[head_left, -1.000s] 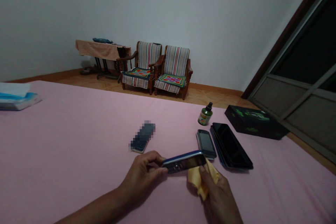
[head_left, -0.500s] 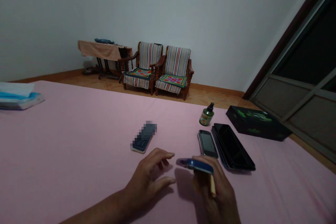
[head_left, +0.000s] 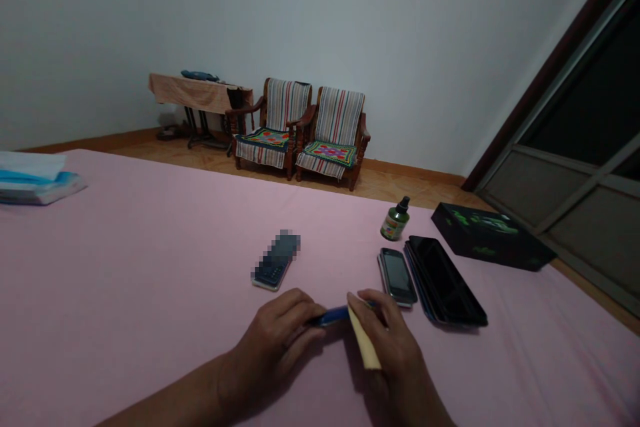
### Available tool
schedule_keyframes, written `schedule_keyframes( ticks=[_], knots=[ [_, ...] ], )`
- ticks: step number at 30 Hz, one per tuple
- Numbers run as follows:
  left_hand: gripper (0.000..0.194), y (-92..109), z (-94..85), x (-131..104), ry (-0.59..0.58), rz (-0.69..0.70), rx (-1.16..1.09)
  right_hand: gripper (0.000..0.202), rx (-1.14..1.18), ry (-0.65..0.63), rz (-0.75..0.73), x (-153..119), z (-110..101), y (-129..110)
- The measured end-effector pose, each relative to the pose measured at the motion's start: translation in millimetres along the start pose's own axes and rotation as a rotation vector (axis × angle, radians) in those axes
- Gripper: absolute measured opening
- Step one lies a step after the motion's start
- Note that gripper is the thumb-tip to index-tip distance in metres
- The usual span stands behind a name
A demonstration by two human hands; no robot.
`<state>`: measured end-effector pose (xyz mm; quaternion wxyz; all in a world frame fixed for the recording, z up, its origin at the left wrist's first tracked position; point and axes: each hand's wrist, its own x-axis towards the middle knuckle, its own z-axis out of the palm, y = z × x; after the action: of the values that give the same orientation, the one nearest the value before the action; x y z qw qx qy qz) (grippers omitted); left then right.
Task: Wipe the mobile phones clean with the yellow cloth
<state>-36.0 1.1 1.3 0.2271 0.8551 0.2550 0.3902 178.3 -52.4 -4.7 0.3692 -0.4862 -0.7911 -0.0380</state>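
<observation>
A slim blue phone [head_left: 334, 315], seen almost edge-on, spans the gap between my two hands above the bed. My left hand [head_left: 276, 340] pinches its left end between thumb and fingers. Against its right end, my right hand [head_left: 395, 340] presses a folded yellow cloth [head_left: 365, 341], its fingers closed round the cloth and that end of the phone. The phone's face is hidden from this angle. Beyond my left hand lies a dark keypad phone [head_left: 274, 265], partly pixelated. A touchscreen phone [head_left: 397, 275] rests just past my right hand.
Dark tablets [head_left: 445, 283] lie stacked on the right of the pink sheet [head_left: 150, 267]. Behind them stand a green spray bottle [head_left: 395, 221] and a black box [head_left: 493, 237]. A blue-and-white packet [head_left: 40, 180] sits at far left. Two wooden chairs [head_left: 333, 127] are against the wall.
My left hand has gone from open to closed on the blue phone's left end. My right hand has shifted left, and the yellow cloth is now over the phone's right end.
</observation>
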Motion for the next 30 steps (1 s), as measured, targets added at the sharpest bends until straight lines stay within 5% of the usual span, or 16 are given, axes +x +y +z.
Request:
schedule_keyframes(
  ticks=[5,12,23,30],
  knots=[
    [0.007,-4,1.9,4,-0.025,-0.081,-0.006,0.060,0.047,0.127,0.019,-6,8,-3],
    [0.007,-1,4.7,1,-0.048,-0.069,-0.046,0.058,-0.113,0.014,-0.227,-10,22,-13],
    [0.007,3,7.0,2,-0.042,-0.113,0.046,0.069,0.000,0.146,0.276,-29,6,19],
    [0.007,-15,6.2,3,0.071,-0.219,-0.064,0.037,0.365,0.167,0.616,-26,10,15]
  ],
)
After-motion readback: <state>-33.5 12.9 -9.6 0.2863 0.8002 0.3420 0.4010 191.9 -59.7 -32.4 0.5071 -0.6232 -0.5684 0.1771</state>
